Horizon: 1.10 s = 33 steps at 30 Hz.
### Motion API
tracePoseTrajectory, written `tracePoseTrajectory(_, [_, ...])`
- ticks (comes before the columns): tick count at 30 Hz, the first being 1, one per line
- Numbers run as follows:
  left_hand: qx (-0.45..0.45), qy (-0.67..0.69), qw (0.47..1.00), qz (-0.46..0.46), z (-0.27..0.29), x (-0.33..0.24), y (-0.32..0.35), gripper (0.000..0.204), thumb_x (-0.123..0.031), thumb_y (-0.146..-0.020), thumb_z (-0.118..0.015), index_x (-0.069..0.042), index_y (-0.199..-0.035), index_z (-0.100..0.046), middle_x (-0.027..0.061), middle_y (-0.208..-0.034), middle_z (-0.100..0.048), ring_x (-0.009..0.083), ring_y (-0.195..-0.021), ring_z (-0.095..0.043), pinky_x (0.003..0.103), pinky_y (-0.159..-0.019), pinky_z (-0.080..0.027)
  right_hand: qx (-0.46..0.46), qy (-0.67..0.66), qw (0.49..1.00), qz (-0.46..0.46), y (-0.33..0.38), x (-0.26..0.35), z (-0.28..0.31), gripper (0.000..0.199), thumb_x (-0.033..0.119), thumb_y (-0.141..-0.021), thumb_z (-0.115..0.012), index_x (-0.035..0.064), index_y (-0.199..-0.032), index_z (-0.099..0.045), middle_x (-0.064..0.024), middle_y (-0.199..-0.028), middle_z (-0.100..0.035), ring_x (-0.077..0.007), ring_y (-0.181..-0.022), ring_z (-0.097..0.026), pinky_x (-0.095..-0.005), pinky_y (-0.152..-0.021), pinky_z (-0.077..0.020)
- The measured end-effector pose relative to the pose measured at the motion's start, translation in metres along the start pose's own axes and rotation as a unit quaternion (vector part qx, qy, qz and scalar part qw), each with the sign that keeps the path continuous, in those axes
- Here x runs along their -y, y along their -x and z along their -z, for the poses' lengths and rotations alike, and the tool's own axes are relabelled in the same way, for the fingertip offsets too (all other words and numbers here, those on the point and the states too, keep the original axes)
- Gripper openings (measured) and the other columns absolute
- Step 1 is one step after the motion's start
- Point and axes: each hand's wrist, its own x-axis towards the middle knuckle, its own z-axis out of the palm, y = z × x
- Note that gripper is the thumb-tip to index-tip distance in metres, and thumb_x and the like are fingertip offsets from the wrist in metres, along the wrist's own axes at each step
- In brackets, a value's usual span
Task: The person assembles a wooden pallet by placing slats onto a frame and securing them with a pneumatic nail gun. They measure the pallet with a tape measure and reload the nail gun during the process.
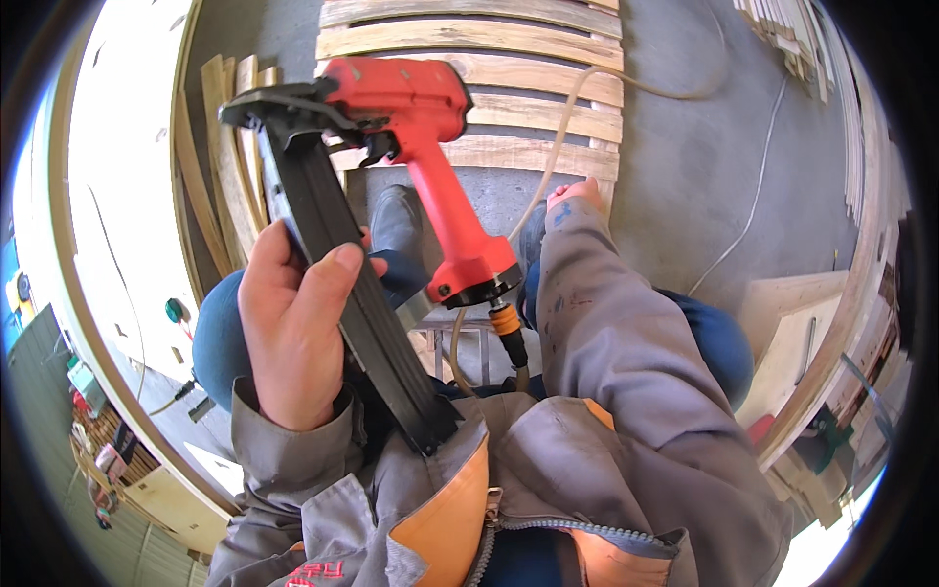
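A red and black pneumatic nail gun [442, 181] is held up in front of my body, its head pointing to the upper left. My left hand [303, 318] is closed around its long black magazine [342, 264], thumb on top. The magazine's lower end touches my jacket front. An orange and black air coupling [507, 328] hangs from the base of the red handle, joined to a pale hose [570, 112]. My right hand [577, 192] is stretched forward near the pallet's front edge, mostly hidden by its sleeve. Its visible fingers look curled in; whatever they hold is hidden.
Ahead on the grey floor lies a slatted wooden pallet [469, 39]. Loose wooden strips [220, 157] lie to its left, beside a large white panel [117, 147]. More strips [792, 39] are stacked at the far right. A thin cord [758, 186] crosses the floor.
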Motion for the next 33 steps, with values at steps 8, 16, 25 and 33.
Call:
tracePoseTrajectory(8, [0.025,-0.075,0.997,-0.027,0.007,0.003,-0.005,0.02,-0.006,-0.089,-0.062,0.004,-0.105,-0.057,0.0107,-0.091,-0.067,0.0144,-0.077,-0.065,0.027,-0.067,-0.053,0.074,0.085,0.994,0.004,0.014,0.0,-0.007,0.03,0.038,-0.101,-0.05,0.0183,-0.123,-0.053,-0.003,-0.082,-0.047,-0.0164,-0.074,-0.046,-0.0332,-0.056,-0.0391])
tracePoseTrajectory(16, [0.035,-0.085,0.992,-0.086,-0.007,0.007,-0.011,0.024,-0.012,-0.083,-0.066,0.005,-0.091,-0.052,0.0143,-0.071,-0.057,0.0235,-0.062,-0.056,0.038,-0.059,-0.046,0.202,0.111,0.955,0.189,0.075,0.065,-0.024,0.032,0.037,-0.098,-0.058,0.0059,-0.089,-0.055,-0.0027,-0.062,-0.046,-0.015,-0.052,-0.044,-0.029,-0.05,-0.0366])
tracePoseTrajectory(25, [0.081,-0.106,0.984,-0.12,-0.013,0.011,-0.009,0.017,-0.007,-0.087,-0.066,0.003,-0.096,-0.056,0.0039,-0.078,-0.06,0.0083,-0.069,-0.053,0.026,-0.059,-0.045,0.519,0.169,0.838,0.004,0.217,0.051,0.007,0.069,0.064,-0.097,-0.044,0.0022,-0.122,-0.059,-0.0151,-0.099,-0.07,-0.0271,-0.08,-0.066,-0.0389,-0.074,-0.0517])
tracePoseTrajectory(33, [0.125,-0.067,0.986,-0.086,-0.015,0.008,-0.012,0.021,-0.007,-0.089,-0.062,0.004,-0.107,-0.058,0.0079,-0.09,-0.066,0.0131,-0.077,-0.063,0.027,-0.067,-0.051,0.63,0.306,0.712,-0.043,0.215,0.044,0.018,0.072,0.063,-0.093,-0.054,0.0029,-0.133,-0.049,-0.0219,-0.113,-0.066,-0.0282,-0.095,-0.068,-0.041,-0.079,-0.0581])
